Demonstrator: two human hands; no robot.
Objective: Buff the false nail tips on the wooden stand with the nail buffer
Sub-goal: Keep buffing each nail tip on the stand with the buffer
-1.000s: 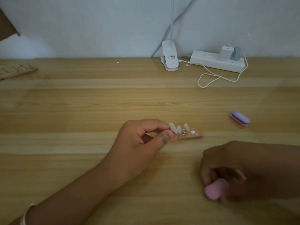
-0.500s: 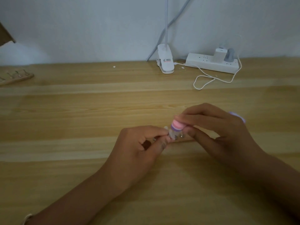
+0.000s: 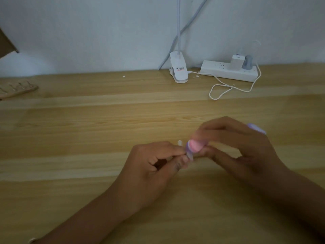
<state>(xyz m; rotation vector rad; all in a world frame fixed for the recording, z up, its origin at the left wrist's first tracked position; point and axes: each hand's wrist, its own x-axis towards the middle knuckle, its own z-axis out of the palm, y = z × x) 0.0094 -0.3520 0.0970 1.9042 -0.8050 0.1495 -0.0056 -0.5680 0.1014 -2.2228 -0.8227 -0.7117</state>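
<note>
the work takes place on the counter, in front of the lamp clip and well apart from it, on the person's side. there the left hand has its grip clamped on one end of the wooden stand, with the thumb and first finger pinching it. the stand itself is almost fully hidden under the fingers of both hands. the right hand has its grip closed around the pink nail buffer, fingers above and thumb below, and holds the end of the buffer over the false nail tips. the buffer and these fingers are blurred, so a stroke seems to be in motion. whether the buffer really touches a tip cannot be told. one white tip stands free just beside the buffer, on the left hand's side; the other tips are covered.

from this, the task looks to be in progress and not finished. the buffer works at the held end of the row, and nothing shows how many tips are already smooth. probably most of the row is left to do, tip by tip.

a second buffer, purple, lies behind the right hand, in front of the lamp clip and to its right. the power strip lies just right of the lamp clip, and another stand lies far to its left.
</note>
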